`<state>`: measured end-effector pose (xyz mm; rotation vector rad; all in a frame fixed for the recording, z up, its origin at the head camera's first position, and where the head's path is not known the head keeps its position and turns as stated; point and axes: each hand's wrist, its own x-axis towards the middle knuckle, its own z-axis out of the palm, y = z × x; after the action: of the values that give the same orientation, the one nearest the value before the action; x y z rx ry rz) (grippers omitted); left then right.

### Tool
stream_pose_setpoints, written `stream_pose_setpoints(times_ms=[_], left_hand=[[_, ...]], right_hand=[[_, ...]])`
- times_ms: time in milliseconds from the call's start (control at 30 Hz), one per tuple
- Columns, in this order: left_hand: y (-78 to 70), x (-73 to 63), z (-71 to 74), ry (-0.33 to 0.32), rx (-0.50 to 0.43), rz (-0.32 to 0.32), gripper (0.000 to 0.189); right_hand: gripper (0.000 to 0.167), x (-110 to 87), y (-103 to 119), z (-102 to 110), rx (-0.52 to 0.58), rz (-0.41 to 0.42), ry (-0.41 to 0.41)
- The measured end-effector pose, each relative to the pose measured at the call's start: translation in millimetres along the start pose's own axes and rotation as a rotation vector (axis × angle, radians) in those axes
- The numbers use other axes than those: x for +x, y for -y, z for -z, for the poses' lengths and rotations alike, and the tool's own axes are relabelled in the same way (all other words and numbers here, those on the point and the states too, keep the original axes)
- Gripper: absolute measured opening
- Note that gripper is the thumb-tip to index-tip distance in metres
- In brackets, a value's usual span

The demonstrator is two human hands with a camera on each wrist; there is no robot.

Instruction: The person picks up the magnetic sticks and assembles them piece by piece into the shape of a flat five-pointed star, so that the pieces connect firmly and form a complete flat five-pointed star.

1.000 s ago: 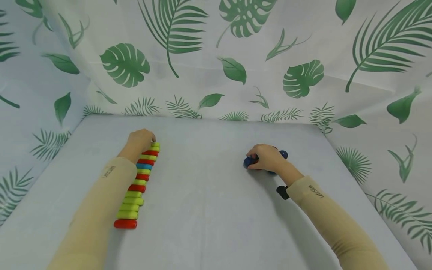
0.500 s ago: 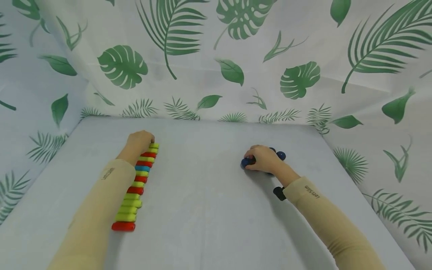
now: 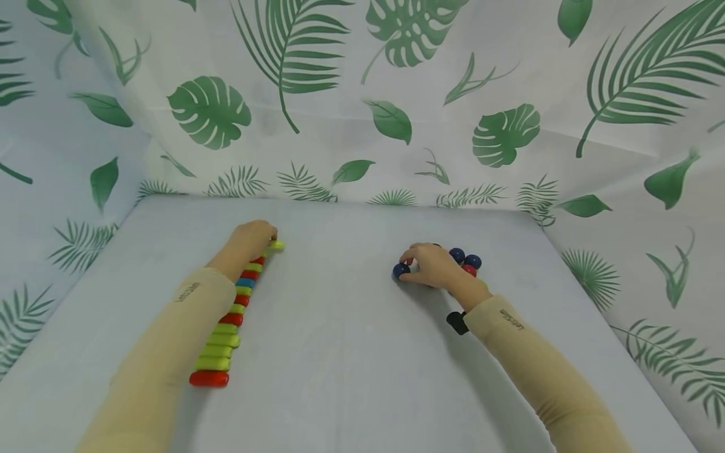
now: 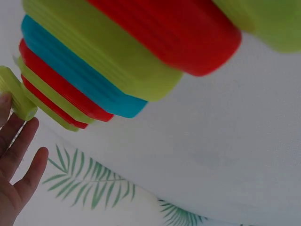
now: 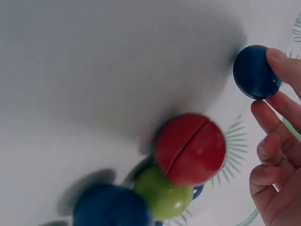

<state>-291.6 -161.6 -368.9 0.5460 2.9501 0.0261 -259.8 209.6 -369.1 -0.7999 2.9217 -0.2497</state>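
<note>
At the far end of a row of coloured plastic sticks, my left hand pinches a yellow-green stick. That end stick sits a little out of line with the others in the left wrist view. The row runs toward me in yellow-green, red and one blue stick, ending in a red stick. On the right, my right hand pinches a dark blue ball between thumb and fingertips. Beside it lie a red ball, a green ball and another blue ball.
More dark blue balls lie behind the right hand, partly hidden by it. A black device shows under the right cuff. The white tabletop meets a leaf-printed cloth at the back and sides.
My left hand has moved right, shifting the end yellow-green stick out of line. My right hand has moved left with the blue ball, uncovering other balls behind it.
</note>
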Motion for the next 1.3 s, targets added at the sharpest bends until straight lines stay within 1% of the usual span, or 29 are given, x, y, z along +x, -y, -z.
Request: stream_pose_setpoints(times_ms=[100,233,367,500,600,767,833,1067,1300], left_hand=[[-5.5,-0.9,1.8,0.005,-0.013,-0.010,0.018],[-10.8,-2.5,2.2,0.017,-0.058,-0.024,0.019],[-15.9,-3.0,0.1,0.055,-0.109,-0.036,0.019],[-23.3,-4.7,-2.2,0.086,-0.165,-0.027,0.018],[-29.4,-7.1,-3.8,0.087,-0.212,-0.036,0.019],[-38.3,-11.5,-6.5,0.068,-0.288,-0.083,0.018],[-41.6,-12.3,-8.5,0.072,-0.314,-0.095,0.019],[-54.6,-11.3,-13.0,0.100,-0.375,-0.098,0.022],[-69.0,-9.0,-13.8,0.134,-0.446,-0.069,0.023]], right_hand=[[0.035,5.5,3.8,-0.2,0.035,-0.010,0.016],[0.035,13.5,7.3,-2.5,0.079,-0.013,0.030],[0.035,21.5,11.5,-6.1,0.118,-0.028,0.044],[0.036,30.1,17.8,-9.3,0.158,-0.034,0.046],[0.036,35.9,23.4,-10.8,0.188,-0.032,0.043],[0.035,44.1,31.1,-14.6,0.236,-0.030,0.032],[0.035,46.8,33.2,-17.0,0.255,-0.034,0.031],[0.034,55.9,36.5,-24.6,0.322,-0.050,0.041],[0.035,63.6,43.6,-24.0,0.329,-0.062,0.052]])
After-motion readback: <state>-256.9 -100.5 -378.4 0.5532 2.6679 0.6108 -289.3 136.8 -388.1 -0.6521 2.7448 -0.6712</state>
